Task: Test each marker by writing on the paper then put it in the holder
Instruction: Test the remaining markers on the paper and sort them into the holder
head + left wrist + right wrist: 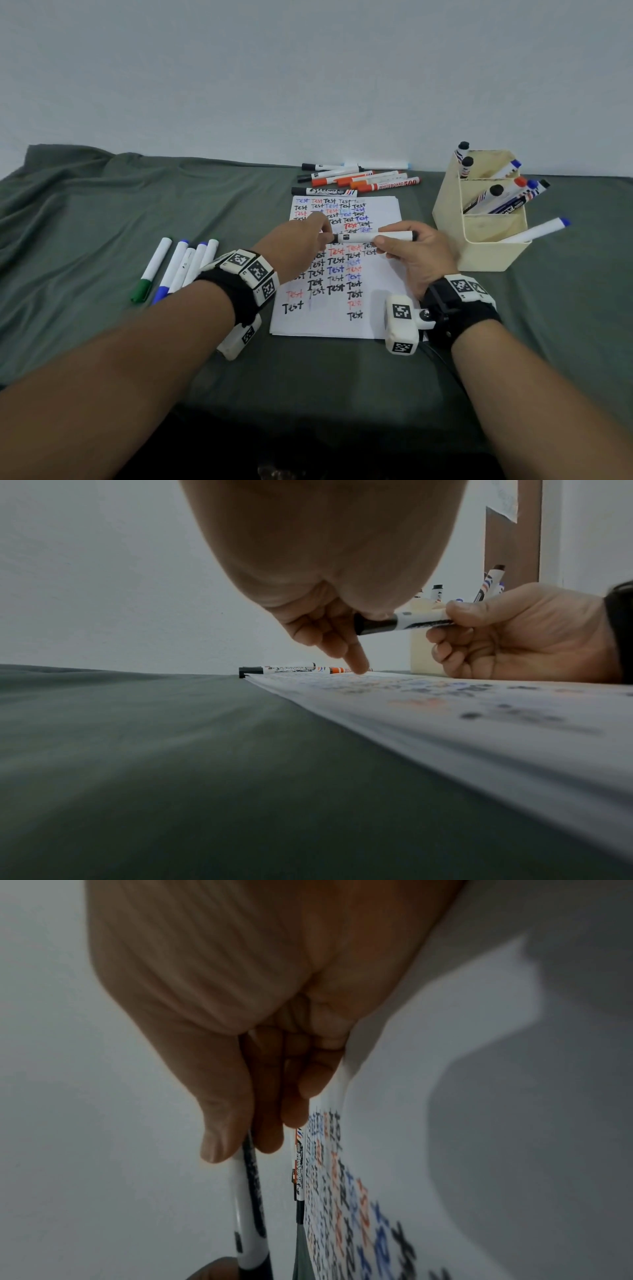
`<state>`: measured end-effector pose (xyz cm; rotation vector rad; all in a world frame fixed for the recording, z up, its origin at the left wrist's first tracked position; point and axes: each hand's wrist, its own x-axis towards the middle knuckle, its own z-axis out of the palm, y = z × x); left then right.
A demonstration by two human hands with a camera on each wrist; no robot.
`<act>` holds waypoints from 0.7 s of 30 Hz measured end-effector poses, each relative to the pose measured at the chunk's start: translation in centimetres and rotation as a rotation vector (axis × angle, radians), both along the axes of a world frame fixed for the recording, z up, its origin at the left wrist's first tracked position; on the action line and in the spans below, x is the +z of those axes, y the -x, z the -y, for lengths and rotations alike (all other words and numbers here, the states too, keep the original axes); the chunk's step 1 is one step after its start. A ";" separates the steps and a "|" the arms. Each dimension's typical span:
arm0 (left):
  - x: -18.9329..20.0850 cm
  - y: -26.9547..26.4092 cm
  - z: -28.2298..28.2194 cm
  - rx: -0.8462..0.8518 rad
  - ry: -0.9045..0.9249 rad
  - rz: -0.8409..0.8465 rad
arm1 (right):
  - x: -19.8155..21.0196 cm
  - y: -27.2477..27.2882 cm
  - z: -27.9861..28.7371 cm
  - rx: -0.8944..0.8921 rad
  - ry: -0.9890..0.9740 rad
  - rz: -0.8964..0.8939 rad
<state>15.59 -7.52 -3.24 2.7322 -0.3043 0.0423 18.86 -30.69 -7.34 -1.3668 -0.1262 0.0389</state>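
White marker (375, 236), black cap, level above paper (376, 301); right hand (416, 253) grips barrel; left hand (301, 240) pinches cap.

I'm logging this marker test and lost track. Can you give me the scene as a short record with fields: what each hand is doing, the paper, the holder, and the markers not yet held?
left hand: grips the black cap end of the held marker
right hand: holds the marker's white barrel, level above the paper
paper: flat on the green cloth, many rows of "Test" in black, red, blue
holder: cream, several markers inside
far markers: loose group beyond the paper
near-left markers: loose group, left of the paper
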 end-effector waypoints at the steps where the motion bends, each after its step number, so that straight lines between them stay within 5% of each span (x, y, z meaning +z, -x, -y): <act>1: -0.1 -0.1 0.0 0.000 0.034 -0.018 | 0.0 0.0 0.0 0.002 0.006 0.005; 21: 0.3 -0.9 -0.9 -0.038 0.008 -0.076 | 0.1 0.1 0.3 0.011 0.154 -0.007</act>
